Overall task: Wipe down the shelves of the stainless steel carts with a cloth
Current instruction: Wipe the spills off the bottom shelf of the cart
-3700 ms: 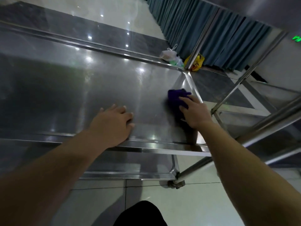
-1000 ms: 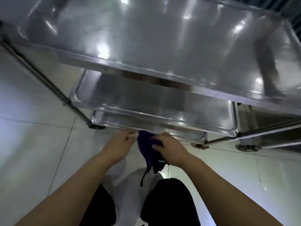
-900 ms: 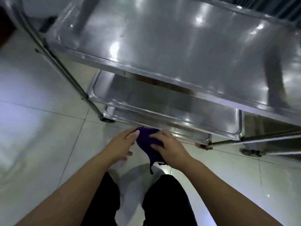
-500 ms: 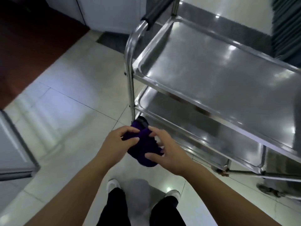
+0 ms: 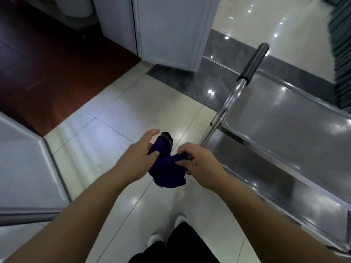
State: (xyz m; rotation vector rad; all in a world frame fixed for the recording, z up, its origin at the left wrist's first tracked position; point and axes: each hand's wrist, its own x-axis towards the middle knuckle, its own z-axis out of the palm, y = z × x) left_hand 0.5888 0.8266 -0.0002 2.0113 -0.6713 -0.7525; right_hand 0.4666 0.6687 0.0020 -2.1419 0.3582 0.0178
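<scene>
In the air above the pale floor tiles [image 5: 117, 118], right in front of the person, the purple cloth [image 5: 167, 171] is held between both hands. It is bunched up, and the cart is not touched by it. One end is pinched by the left hand [image 5: 138, 158], with the thumb pressed on the cloth and one finger stretched out above it. The other end is gripped by the right hand [image 5: 201, 164], whose fingers are curled round it.

The steel cart is seen just to the right of the hands. Its top shelf [image 5: 284, 120] is shiny, with small spots of light on it. A lower shelf [image 5: 266, 179] is seen under it. A handle [image 5: 252, 63] with a black grip is seen at the far end of the cart.

White shoes [image 5: 154, 238] and black trousers [image 5: 180, 247] are seen at the bottom. A dark red floor [image 5: 47, 63] is seen at the far left, a white cabinet [image 5: 167, 29] at the top, and a curtain [image 5: 341, 44] in the top right corner.
</scene>
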